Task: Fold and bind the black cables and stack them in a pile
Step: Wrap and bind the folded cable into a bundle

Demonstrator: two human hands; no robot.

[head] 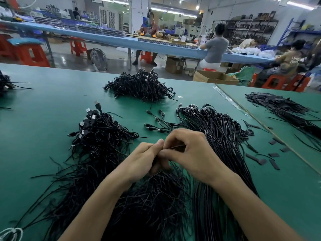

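My left hand [145, 156] and my right hand [187, 152] meet at the table's middle, fingers pinched together on a thin black cable [177, 146] between them. Straight loose black cables [222, 136] lie in a long bundle to the right of my hands. A heap of thin black ties [152, 197] spreads under my forearms. A tangle of cables with USB plugs [99, 136] sits to the left. A pile of bound black cables [140, 86] rests farther back on the green table [52, 101].
Short black strips [271, 157] lie scattered at the right, with another dark heap [281, 108] beyond a table seam. More cables [5, 84] sit at the far left edge. Behind the table, people sit at a long blue bench with red stools and cardboard boxes.
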